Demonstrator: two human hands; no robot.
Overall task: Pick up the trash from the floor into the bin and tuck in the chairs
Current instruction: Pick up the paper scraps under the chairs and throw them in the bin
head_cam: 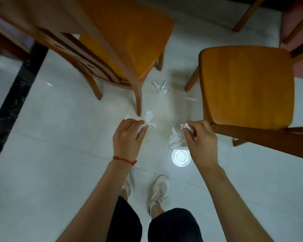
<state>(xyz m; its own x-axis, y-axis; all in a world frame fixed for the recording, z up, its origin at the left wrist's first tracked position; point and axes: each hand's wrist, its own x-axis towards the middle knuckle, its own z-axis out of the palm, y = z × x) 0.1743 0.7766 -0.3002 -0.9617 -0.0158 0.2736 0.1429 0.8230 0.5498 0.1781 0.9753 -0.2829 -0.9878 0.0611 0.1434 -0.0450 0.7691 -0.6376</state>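
The floor (59,154) is of pale glossy tiles, with a dark marbled strip (16,95) at the far left. On it stand two wooden chairs (126,32) (247,84), left and right. Between them lie small crumpled papers (160,87); a nearer piece (174,139) lies beside a round light reflection (181,157)

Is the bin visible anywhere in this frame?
No; only the tiled floor, two wooden chairs and crumpled tissues show.
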